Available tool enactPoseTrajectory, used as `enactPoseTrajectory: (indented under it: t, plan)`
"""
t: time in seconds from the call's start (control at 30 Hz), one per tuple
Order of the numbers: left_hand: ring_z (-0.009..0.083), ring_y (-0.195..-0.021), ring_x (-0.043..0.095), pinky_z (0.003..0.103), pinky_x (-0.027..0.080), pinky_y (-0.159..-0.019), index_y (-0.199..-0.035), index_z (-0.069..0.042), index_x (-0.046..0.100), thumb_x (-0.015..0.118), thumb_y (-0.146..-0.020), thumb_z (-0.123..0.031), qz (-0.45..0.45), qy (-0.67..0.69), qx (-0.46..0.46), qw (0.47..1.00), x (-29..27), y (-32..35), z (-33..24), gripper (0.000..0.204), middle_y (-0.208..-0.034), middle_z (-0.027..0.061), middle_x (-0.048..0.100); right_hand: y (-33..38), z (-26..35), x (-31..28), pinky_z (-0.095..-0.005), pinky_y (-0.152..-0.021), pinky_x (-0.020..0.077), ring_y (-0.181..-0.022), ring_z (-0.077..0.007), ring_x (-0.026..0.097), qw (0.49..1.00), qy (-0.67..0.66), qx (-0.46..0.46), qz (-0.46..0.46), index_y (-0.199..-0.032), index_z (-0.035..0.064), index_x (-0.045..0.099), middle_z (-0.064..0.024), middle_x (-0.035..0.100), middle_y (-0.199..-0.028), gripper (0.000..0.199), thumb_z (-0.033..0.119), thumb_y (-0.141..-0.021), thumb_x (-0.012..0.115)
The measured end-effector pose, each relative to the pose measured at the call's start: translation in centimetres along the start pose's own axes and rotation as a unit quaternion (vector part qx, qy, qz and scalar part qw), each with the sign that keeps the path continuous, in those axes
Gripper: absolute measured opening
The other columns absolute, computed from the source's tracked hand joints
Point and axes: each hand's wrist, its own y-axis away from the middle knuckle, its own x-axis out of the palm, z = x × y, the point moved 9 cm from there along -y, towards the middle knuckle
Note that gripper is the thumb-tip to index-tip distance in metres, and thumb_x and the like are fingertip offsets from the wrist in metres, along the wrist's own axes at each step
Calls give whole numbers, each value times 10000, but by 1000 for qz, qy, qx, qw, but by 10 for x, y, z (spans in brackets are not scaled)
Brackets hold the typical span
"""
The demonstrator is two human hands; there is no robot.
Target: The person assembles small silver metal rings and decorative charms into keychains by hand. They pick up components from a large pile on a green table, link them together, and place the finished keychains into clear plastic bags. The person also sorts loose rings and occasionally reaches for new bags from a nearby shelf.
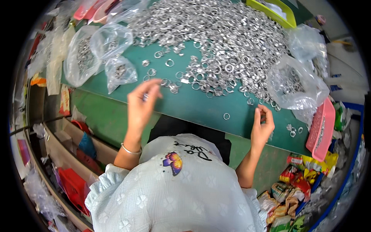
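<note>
A large heap of silver rings [216,34] covers the far part of the green table [181,104], thinning toward me into loose ones. My left hand [142,102] is over the near edge, left of centre, slightly blurred. Its fingers are closed, and a bit of a silver ring [145,97] shows in them. Several loose rings [170,86] lie just past its fingertips. My right hand [262,124] is at the near edge further right, thumb and fingers curled into a pinch. What it holds, if anything, is hidden. A single ring [226,116] lies between the hands.
Clear plastic bags with rings stand at left [82,58] and right [295,83]. A pink basket [320,129] sits at the right corner, a yellow-green tray [276,13] at the far right. Open drawers [73,150] are on my left; snack packets [293,181] lie low on the right.
</note>
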Motion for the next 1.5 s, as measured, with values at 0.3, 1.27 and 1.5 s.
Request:
enactPoseTrajectory:
  t: [0.3,1.27,1.5]
  plan:
    - [182,-648,561,282,434,-582,-998,-40,625,561,-815,-2,221,-9,88,971,133,33,-18,198,-760,89,585,-11,42,57,-345,-722,350,-810,-249,479,939,205,-277,4,-904,70,623,-76,511,-877,193,68,-715,662]
    - [111,-618,512,256,421,-574,-810,24,625,665,-775,-58,145,23,87,985,150,-8,-32,98,-696,65,583,-1,24,42,-249,-691,461,-750,-166,568,985,-147,-61,59,-863,-19,676,-118,668,-839,176,-77,-701,637]
    - [103,-574,492,256,412,-532,-812,21,617,658,-776,-46,123,-44,120,984,156,2,-28,86,-662,47,561,10,26,30,-259,-650,470,-706,-156,580,989,-57,-130,-29,-806,-41,652,-105,631,-817,126,-84,-688,667]
